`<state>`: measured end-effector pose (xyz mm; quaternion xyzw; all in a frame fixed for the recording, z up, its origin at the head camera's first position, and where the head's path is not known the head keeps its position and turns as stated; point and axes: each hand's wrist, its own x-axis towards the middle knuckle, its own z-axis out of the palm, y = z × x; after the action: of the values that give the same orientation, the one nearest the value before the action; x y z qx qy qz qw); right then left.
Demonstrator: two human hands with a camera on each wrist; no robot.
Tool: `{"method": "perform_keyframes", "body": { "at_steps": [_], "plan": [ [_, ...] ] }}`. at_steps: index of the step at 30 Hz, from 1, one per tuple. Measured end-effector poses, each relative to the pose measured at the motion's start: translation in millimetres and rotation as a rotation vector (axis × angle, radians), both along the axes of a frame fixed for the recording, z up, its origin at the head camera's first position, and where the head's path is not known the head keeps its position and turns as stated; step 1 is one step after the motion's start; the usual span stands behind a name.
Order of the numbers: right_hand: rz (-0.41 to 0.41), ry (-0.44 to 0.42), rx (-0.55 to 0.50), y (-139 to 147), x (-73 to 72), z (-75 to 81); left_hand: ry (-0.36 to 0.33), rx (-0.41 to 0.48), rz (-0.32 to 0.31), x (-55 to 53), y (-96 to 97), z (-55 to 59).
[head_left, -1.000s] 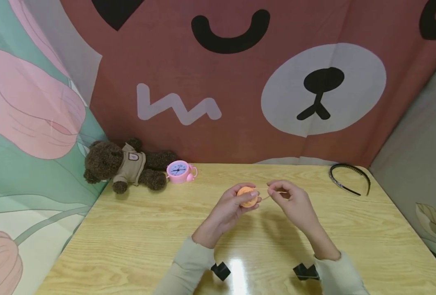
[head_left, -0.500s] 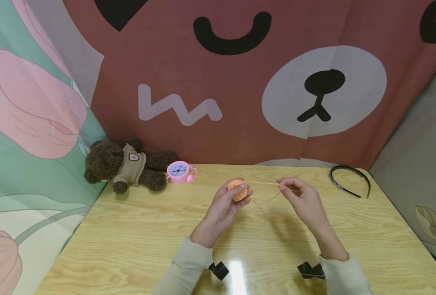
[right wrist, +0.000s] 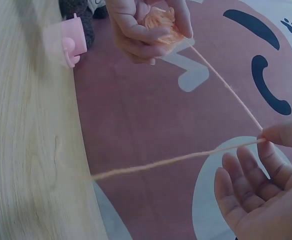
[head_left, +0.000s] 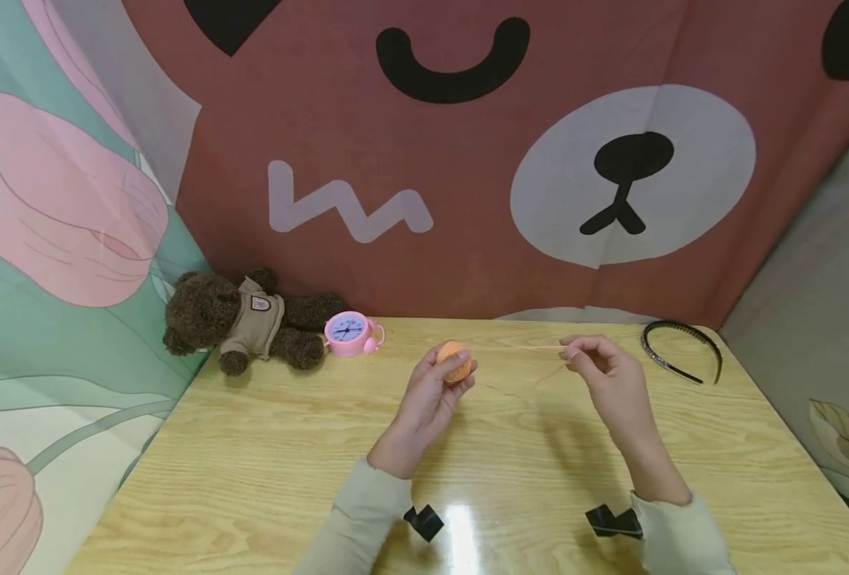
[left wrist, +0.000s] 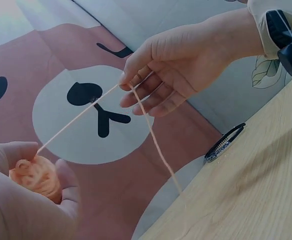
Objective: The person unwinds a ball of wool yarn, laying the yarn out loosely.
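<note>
A small ball of orange yarn sits in my left hand, gripped between thumb and fingers above the table. From it a strand of yarn runs taut to my right hand, whose thumb and forefinger pinch it. Past that pinch the loose end slants down toward the tabletop. In the right wrist view the other fingers of the right hand are loosely bent below the pinch.
On the wooden table, a brown teddy bear lies at the back left beside a pink alarm clock. A black headband lies at the back right. A printed bear curtain hangs behind.
My right hand has moved right, drawing the strand out longer from the ball. The left hand with the yarn ball has shifted slightly left and up.
</note>
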<state>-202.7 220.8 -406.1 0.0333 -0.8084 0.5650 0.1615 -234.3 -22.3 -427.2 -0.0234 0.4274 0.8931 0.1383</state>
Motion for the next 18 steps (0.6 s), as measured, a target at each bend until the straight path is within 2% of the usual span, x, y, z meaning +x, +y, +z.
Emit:
{"method": "perform_keyframes", "body": {
  "at_steps": [5,13,18],
  "plan": [
    [-0.018,0.029,-0.057,1.0,-0.6,-0.3,-0.017,0.031,0.047,-0.6,-0.5,-0.6],
    [-0.019,0.041,-0.122,5.4,-3.5,-1.0,-0.019,0.171,0.11,-2.9,-1.9,1.0],
    [-0.016,0.031,-0.21,12.1,-3.8,-0.1,-0.061,0.199,0.16,-5.3,-3.7,2.2]
  ]
}}
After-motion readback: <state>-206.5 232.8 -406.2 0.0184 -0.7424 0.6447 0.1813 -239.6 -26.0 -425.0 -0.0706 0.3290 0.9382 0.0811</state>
